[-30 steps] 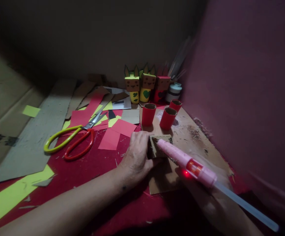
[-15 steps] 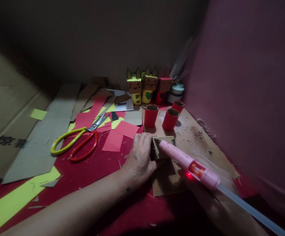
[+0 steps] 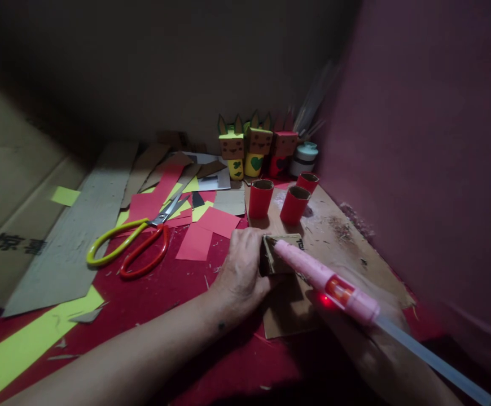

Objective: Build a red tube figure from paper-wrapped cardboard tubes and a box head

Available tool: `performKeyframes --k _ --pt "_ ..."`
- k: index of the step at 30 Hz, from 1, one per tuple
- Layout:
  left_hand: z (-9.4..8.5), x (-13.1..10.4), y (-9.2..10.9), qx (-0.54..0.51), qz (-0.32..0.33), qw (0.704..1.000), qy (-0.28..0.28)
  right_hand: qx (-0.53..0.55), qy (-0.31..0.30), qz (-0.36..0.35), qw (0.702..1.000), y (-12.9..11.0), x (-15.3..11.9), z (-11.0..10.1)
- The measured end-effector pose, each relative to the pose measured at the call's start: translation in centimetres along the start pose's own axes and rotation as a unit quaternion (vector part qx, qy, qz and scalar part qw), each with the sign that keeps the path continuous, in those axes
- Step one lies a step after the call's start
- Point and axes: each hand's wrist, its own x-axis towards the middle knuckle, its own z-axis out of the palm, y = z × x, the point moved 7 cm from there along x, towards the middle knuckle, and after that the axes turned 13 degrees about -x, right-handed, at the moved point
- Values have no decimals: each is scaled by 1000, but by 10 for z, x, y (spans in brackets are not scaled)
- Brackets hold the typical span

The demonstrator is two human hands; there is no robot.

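Note:
My left hand (image 3: 245,270) is closed on the left side of a small cardboard box (image 3: 285,260), its thumb along the near side. A pink glue gun (image 3: 313,268) with a red light and a clear glue stick is gripped by my right hand (image 3: 355,321), which is partly hidden beneath the gun. The gun's nozzle points at the box's top left edge; whether it touches cannot be made out. Under the box lies a flat cardboard piece (image 3: 288,316). Just behind stand three red tubes, one of them at the left (image 3: 261,200).
Scissors (image 3: 156,223) with yellow and red handles lie open on the left, among red paper (image 3: 194,241), yellow strips (image 3: 38,338) and grey card (image 3: 71,237). Three box-headed figures (image 3: 258,146) and a pale-lidded jar (image 3: 305,158) stand at the back. A pinkish wall (image 3: 419,141) bounds the right.
The glue gun's tip has shifted very slightly. My left hand and the box have stayed in place.

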Motion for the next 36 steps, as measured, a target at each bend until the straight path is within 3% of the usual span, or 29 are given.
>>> performKeyframes --k 18,36 --pt "1 0 -3 -16 -2 1000 4 -31 11 33 999 -1 -13 -11" --pt "0 0 -2 -3 -6 1000 3 -52 -22 31 998 8 -31 -3"
